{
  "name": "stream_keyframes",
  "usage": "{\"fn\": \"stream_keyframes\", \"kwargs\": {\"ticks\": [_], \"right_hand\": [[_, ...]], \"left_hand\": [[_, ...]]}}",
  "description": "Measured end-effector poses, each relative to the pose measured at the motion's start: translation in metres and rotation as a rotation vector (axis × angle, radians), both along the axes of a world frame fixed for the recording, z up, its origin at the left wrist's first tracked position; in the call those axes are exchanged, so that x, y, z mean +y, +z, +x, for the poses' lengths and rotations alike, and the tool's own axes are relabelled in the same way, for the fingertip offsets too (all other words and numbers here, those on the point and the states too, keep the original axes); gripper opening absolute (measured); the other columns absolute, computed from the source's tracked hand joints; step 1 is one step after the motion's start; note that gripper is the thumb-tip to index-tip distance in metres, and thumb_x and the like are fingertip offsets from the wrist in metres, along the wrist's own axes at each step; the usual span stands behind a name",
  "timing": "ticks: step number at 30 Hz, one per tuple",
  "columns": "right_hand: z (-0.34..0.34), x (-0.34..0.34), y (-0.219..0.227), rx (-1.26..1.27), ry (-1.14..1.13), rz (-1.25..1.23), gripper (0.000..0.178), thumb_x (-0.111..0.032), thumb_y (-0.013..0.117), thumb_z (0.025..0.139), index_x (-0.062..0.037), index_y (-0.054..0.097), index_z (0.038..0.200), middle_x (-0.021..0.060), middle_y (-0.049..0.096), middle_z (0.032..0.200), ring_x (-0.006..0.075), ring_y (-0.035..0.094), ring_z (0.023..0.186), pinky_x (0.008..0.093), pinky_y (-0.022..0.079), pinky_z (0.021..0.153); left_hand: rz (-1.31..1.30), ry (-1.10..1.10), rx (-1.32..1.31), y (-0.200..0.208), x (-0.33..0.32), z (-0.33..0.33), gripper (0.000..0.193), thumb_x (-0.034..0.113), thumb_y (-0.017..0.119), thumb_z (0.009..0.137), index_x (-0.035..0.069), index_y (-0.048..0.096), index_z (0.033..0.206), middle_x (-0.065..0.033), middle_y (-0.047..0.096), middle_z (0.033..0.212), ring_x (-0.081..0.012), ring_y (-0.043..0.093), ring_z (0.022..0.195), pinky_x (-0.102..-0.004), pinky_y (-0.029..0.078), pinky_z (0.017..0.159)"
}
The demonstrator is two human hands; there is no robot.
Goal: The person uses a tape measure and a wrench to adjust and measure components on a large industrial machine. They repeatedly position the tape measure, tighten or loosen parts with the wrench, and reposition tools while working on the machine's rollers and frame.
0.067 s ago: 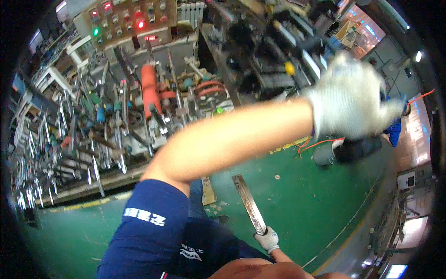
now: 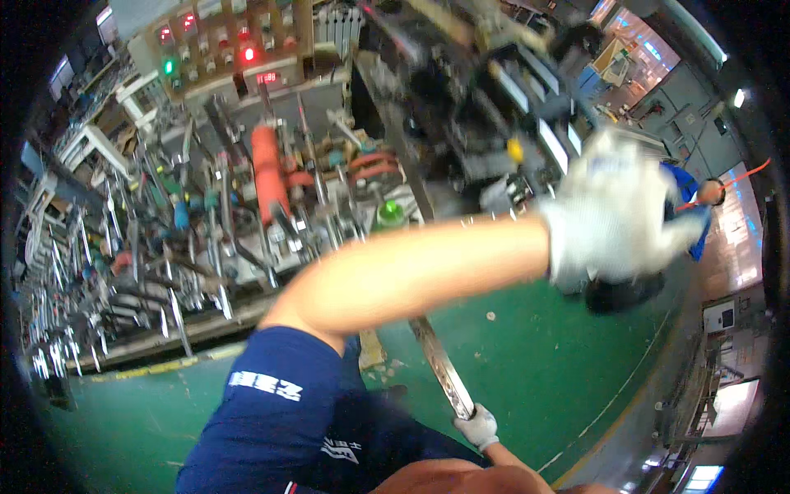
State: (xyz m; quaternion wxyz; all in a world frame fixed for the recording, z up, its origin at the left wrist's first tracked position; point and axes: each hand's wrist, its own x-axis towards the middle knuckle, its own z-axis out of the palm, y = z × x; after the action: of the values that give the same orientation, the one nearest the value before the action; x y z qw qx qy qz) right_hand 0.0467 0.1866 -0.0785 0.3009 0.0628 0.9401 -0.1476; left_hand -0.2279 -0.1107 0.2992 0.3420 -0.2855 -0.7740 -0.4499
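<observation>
My left arm stretches across the middle to the right. At its end my left hand (image 2: pixel 605 216), in a white knit glove, is raised in the air and blurred by motion. Its thumb stands out from the other fingers, and nothing shows in its grasp. Low in the picture, my right hand (image 2: pixel 478 426), also gloved in white, is closed round the near end of a long, flat metal bar (image 2: pixel 444 372). The bar slants away over the green floor, its far end partly covered by my left forearm.
A bench at left carries many metal tools and a red cylinder (image 2: pixel 268 171). Behind it stands a control panel (image 2: pixel 222 45) with lit displays. Dark machinery (image 2: pixel 485 123) fills the upper middle. A person in blue (image 2: pixel 695 230) is partly hidden behind my left hand.
My left hand has dropped a little in the picture, now covering more of the dark object behind it. The bar stays in my right hand. The view has shifted slightly.
</observation>
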Motion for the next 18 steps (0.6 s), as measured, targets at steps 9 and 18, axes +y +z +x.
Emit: {"fn": "stream_keyframes", "kwargs": {"ticks": [9, 18], "right_hand": [[-0.053, -0.106, 0.186, 0.022, 0.198, -0.071, 0.052, -0.047, 0.083, 0.064, -0.0047, 0.067, 0.091, 0.0206, 0.072, 0.086, 0.0383, 0.072, 0.084, 0.0467, 0.057, 0.077], [-0.102, -0.177, 0.253, 0.136, 0.353, -0.246, 0.054, -0.042, 0.082, 0.066, -0.0043, 0.071, 0.102, 0.0204, 0.072, 0.088, 0.0384, 0.072, 0.087, 0.0459, 0.058, 0.078]], "left_hand": [[0.035, -0.241, -0.090, 0.014, -0.020, -0.008, 0.044, 0.050, 0.067, 0.090, 0.009, 0.075, 0.104, -0.0087, 0.074, 0.103, -0.0313, 0.062, 0.116, -0.0590, 0.027, 0.121], [-0.195, -0.592, -0.283, -0.008, -0.228, 0.111, 0.036, 0.034, 0.082, 0.082, 0.014, 0.074, 0.111, -0.0097, 0.071, 0.118, -0.0319, 0.066, 0.115, -0.0475, 0.050, 0.101]]}}
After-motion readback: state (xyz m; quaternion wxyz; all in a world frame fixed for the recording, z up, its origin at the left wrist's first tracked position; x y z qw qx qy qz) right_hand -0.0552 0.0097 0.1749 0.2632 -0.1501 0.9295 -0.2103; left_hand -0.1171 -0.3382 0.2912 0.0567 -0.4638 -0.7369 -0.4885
